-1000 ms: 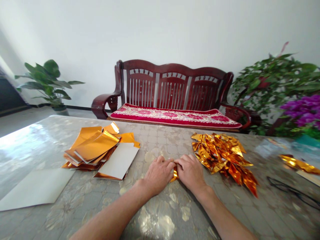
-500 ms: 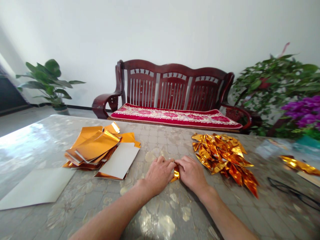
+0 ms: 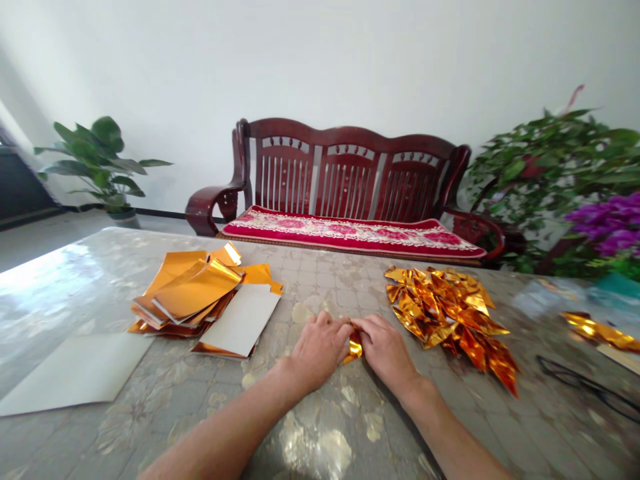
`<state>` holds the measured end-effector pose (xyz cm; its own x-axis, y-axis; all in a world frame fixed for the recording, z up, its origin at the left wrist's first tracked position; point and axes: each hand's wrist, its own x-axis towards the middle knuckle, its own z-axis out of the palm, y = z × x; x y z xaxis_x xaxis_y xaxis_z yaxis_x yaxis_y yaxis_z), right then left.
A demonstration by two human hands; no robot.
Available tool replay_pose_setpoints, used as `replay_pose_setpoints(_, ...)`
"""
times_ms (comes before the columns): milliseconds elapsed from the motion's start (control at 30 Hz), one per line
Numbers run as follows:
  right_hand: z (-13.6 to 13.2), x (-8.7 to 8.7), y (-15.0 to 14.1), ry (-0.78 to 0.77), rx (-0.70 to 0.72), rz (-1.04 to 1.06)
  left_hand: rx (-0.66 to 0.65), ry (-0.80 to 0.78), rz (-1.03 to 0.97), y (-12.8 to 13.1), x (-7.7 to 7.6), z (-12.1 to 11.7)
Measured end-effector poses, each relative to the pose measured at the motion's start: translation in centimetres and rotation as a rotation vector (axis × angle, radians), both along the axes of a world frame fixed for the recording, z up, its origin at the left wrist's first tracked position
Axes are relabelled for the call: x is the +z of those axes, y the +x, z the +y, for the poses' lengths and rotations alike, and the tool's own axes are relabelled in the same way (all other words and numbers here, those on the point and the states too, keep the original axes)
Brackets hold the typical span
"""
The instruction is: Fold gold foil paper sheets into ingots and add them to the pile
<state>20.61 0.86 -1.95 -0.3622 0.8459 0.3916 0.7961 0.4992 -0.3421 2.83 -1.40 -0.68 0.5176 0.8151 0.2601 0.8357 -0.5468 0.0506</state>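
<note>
Pinching a small folded strip of gold foil [image 3: 354,348] between our left hand [image 3: 317,350] and right hand [image 3: 384,350], both curled closed on it, fingers nearly meeting, near the middle of the bench [image 3: 320,283]. Just beside the right hand sits a heap of folded gold foil triangles [image 3: 447,320]. Off to the left there's a stack of gold foil sheets [image 3: 190,293], partly under a white-backed sheet [image 3: 241,321]. The bench's far edge is well ahead of us, just before a red-cushioned wooden settee [image 3: 345,180].
</note>
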Motion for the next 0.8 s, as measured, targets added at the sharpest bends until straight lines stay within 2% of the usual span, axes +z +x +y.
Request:
replay_pose_setpoints(500,0.17,-0.80,0.73,0.120,0.053,0.046,-0.003,0.003,0.021,0.09,-0.12,0.17)
replay_pose_setpoints(800,-0.06,-0.74,0.52,0.166,0.037,0.026,0.029,-0.017,-0.002,0.33,-0.42,0.24)
